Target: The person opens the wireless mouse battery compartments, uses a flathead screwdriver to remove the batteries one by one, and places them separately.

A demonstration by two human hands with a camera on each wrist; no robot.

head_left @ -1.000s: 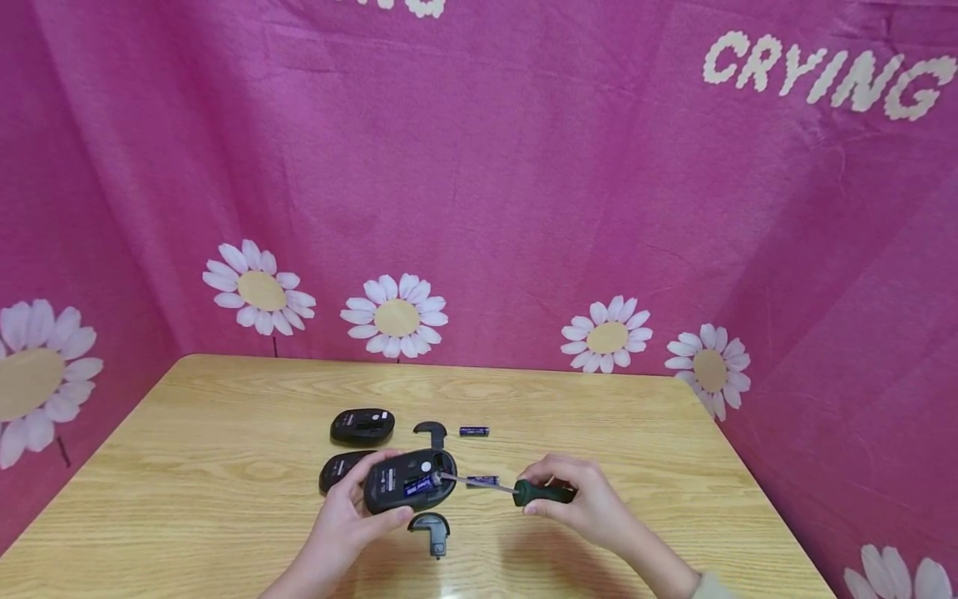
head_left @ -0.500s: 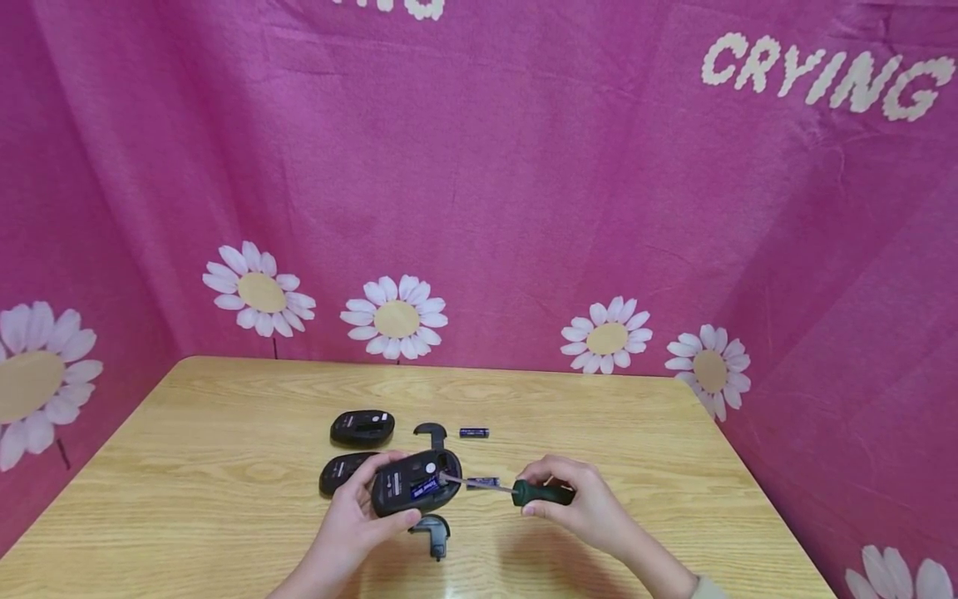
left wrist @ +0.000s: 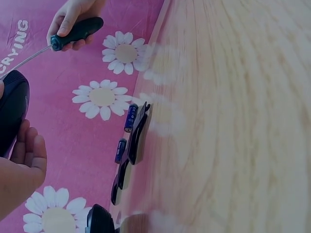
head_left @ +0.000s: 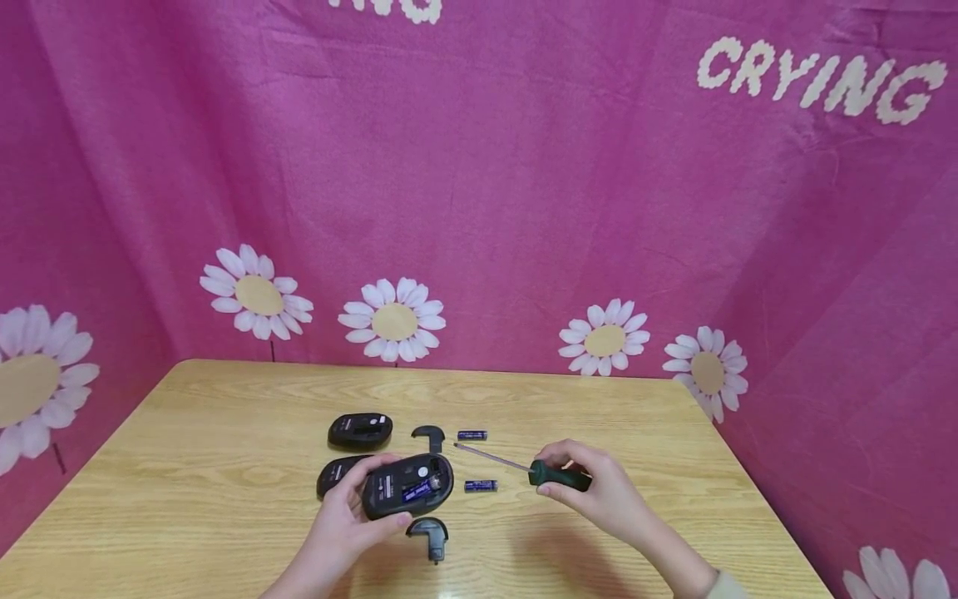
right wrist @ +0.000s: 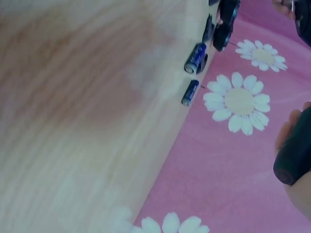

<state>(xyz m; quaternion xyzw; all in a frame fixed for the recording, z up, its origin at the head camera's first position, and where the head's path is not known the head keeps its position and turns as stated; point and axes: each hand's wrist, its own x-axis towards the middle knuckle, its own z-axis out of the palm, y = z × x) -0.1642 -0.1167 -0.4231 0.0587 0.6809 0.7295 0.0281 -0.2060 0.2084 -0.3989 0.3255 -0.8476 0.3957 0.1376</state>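
Note:
In the head view my left hand (head_left: 346, 517) grips a black computer mouse (head_left: 383, 492), underside up, its battery bay uncovered. A blue battery (head_left: 421, 489) lies in that bay, with one end tilted up. My right hand (head_left: 591, 485) holds a screwdriver (head_left: 560, 476) by its dark green handle. The thin shaft points left and slightly up, its tip apart from the mouse and near its upper right side. In the left wrist view the mouse (left wrist: 13, 109) shows only in part, with fingers around its edge. The right wrist view shows the handle (right wrist: 294, 150) in my hand.
Two more upturned mice, one at the back (head_left: 361, 431) and one partly behind my left hand (head_left: 334, 474), lie on the wooden table (head_left: 224, 499). Detached covers lie behind (head_left: 430, 434) and in front (head_left: 430, 537). Two batteries, far (head_left: 472, 434) and near (head_left: 481, 486), sit to their right.
The screwdriver tip has left the battery in the mouse; my right hand has moved right and up with it. The mouse shifted slightly right, then back left, in my left hand.

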